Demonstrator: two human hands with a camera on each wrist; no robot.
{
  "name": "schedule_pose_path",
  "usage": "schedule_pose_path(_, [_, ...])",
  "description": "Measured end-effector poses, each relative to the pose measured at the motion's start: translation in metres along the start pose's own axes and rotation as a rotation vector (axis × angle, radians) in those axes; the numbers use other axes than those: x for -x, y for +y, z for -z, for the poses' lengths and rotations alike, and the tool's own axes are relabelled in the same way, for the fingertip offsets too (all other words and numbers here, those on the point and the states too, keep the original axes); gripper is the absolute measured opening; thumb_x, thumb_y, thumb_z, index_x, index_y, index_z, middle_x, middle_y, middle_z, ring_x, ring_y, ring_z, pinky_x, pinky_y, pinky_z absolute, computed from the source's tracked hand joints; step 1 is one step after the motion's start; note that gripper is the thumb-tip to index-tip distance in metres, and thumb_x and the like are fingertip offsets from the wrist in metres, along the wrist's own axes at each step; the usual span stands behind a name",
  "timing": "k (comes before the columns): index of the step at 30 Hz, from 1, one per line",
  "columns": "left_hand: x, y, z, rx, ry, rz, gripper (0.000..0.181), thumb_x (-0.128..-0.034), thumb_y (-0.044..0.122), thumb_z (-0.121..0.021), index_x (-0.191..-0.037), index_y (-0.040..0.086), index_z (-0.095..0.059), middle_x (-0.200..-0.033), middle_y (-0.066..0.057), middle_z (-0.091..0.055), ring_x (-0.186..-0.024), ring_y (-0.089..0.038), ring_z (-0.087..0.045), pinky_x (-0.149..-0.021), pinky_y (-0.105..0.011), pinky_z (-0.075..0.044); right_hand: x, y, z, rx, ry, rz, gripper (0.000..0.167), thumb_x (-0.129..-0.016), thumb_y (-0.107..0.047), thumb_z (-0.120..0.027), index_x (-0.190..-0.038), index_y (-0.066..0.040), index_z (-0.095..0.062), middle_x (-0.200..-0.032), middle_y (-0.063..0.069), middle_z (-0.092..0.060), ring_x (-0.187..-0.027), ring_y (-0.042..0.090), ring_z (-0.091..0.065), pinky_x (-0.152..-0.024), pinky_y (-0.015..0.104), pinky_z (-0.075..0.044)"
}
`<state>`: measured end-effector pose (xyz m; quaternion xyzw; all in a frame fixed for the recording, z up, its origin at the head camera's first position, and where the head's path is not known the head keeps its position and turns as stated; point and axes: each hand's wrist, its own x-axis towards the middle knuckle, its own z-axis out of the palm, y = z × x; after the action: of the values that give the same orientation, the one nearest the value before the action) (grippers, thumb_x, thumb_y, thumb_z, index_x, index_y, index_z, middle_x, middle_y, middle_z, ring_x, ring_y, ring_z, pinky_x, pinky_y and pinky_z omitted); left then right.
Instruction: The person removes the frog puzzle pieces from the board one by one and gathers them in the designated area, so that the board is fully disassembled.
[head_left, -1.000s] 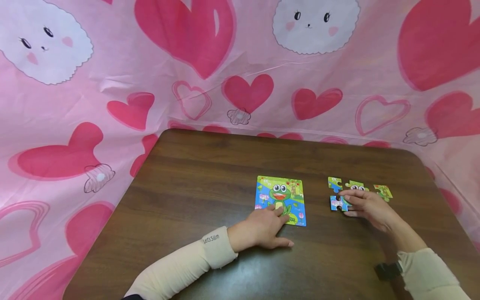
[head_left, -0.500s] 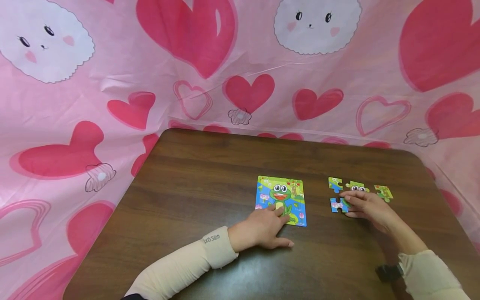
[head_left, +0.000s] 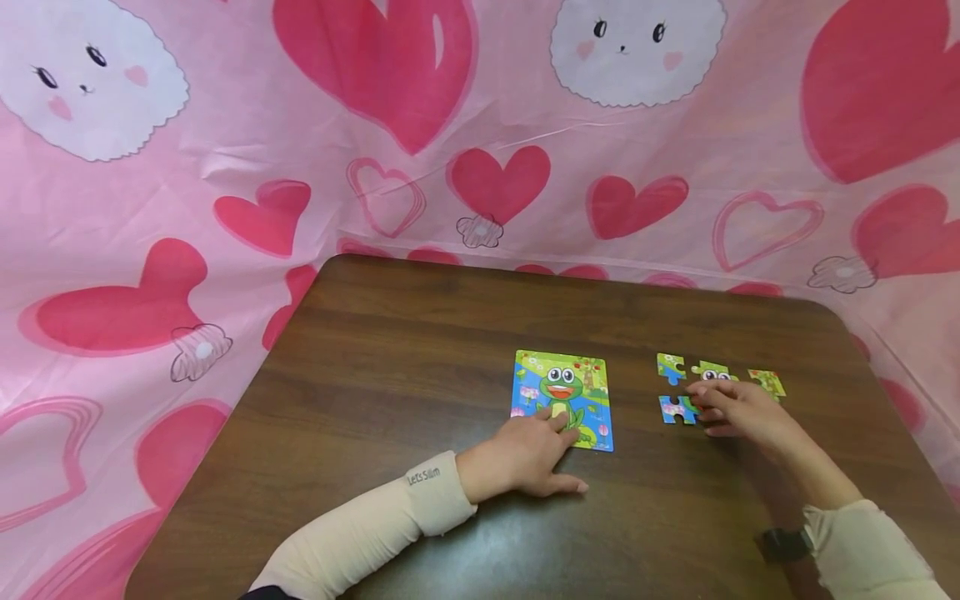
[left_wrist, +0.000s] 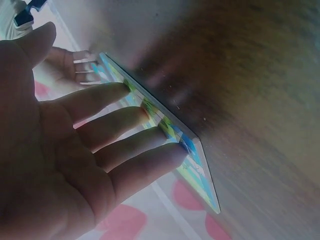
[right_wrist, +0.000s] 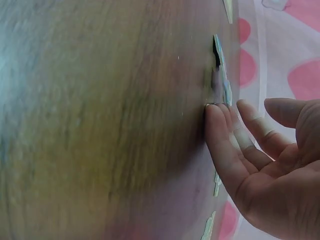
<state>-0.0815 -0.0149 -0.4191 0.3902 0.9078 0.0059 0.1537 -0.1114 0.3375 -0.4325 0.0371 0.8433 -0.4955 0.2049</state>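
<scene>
Right hand [head_left: 742,421] fingers are loosely bent low over the surface [head_left: 420,350], the thumb held apart from them in the right wrist view; no piece is seen clamped, though whether a fingertip touches one cannot be told. Just left of these fingertips a flower piece [head_left: 672,410] is laid flat; beyond it, across a gap, a green-and-blue piece [head_left: 667,367] is placed with a tab pointed back toward it; an eyed piece [head_left: 712,371] is partly covered just beyond the fingers, and the rightmost piece [head_left: 767,381] is set past the knuckles; some green beside the fingertips is too hidden to be made out.

Shifting or setting down a piece is judged to be the step in hand; it would be done best with light fingertip pressure, so that thin card is slid level rather than tipped; tabs should be squared to their sockets before any push is given, and the wrist raised a little, lest the eyed piece be dragged by the fingers.

Farther left, the frog board [head_left: 581,396] is rested on by the extended fingers of the left hand [head_left: 528,454]; with these drawn back, its covered lower part could be consulted.
</scene>
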Motion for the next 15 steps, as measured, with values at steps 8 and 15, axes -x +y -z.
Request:
schedule_pose_path(8, [-0.0004,0.0002,0.0005,0.006,0.000,0.005,0.074,-0.0915,0.073,-0.053,-0.147,0.024,-0.055,-0.154,0.001,-0.051,-0.144,-0.023,-0.048,-0.105,-0.037,-0.051,0.0037,0.0018,0.0066,0.051,-0.011,-0.007,0.053,-0.111,-0.030,-0.041,-0.138,0.014,-0.048,-0.126,0.024,-0.066,-0.092,0.006,-0.069,-0.079,0.034,-0.062])
schedule_pose_path(15, [0.0010,0.0003,0.0013,0.012,-0.007,0.004,0.074,-0.0919,0.073,-0.052,-0.148,0.024,-0.054,-0.155,0.001,-0.050,-0.145,-0.023,-0.047,-0.106,-0.037,-0.051,0.0032,-0.0001,0.0076,0.073,0.028,-0.001,0.053,-0.110,-0.031,-0.043,-0.139,0.014,-0.049,-0.125,0.027,-0.066,-0.090,0.004,-0.070,-0.076,0.035,-0.062])
